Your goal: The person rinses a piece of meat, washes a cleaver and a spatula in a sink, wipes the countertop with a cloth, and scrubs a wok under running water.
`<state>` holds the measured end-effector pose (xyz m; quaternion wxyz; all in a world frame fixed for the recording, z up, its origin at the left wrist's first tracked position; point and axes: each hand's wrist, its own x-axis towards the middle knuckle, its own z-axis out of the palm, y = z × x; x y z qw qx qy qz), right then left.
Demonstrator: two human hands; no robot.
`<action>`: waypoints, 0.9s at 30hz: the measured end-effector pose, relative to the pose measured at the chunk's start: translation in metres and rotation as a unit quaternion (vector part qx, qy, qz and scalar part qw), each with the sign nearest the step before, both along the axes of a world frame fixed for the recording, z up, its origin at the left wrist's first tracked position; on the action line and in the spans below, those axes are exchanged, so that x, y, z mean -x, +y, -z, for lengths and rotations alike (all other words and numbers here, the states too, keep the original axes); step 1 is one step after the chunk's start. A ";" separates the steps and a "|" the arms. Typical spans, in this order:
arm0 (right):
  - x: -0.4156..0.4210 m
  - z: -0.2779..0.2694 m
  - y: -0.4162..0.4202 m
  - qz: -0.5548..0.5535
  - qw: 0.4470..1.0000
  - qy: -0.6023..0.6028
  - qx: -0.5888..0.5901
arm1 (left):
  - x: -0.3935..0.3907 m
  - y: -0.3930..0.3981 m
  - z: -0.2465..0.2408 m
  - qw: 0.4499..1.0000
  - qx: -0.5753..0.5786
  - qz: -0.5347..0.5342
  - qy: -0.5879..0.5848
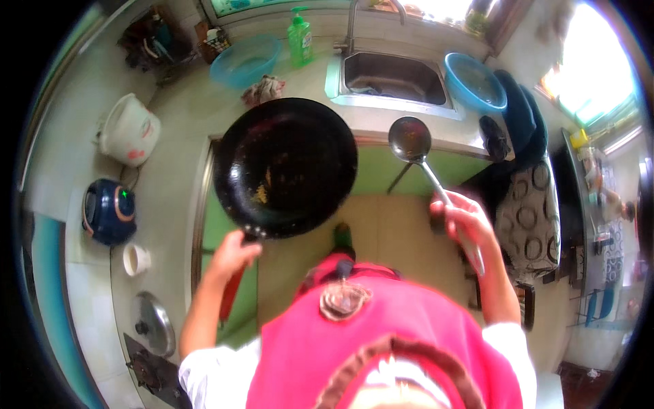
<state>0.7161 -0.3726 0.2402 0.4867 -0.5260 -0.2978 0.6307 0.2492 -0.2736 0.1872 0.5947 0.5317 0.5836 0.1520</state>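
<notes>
My left hand [234, 256] grips the handle of a large black wok [301, 163], lifted in front of me with its inside showing. Yellowish food bits [261, 193] stick to the wok's lower left inner surface. In my right hand [467, 220] is the shaft of a metal ladle [410, 140], its bowl raised to the right of the wok. A dark residue or reflection shows in the ladle's bowl; I cannot tell which. The wok and the ladle are apart.
Ahead is a steel sink [393, 76] between two blue basins [247, 61] [475, 82]. A green pump bottle [300, 38] and a crumpled cloth [263, 91] sit left of it. Along the left counter stand a rice cooker [109, 212], a cup [136, 259], a pot lid [153, 323] and a gas stove [153, 370].
</notes>
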 end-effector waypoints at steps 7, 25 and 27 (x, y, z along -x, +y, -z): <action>-0.073 -0.018 0.110 0.048 0.998 -0.033 -0.009 | -0.115 0.133 0.008 0.993 0.040 0.095 -0.062; -0.081 0.047 0.457 -0.352 0.896 -0.271 0.001 | -0.305 0.220 0.015 0.996 -0.036 -0.061 -0.061; -0.091 0.056 0.468 -0.344 0.790 -0.435 -0.261 | -0.310 0.207 0.010 0.990 -0.015 -0.120 -0.066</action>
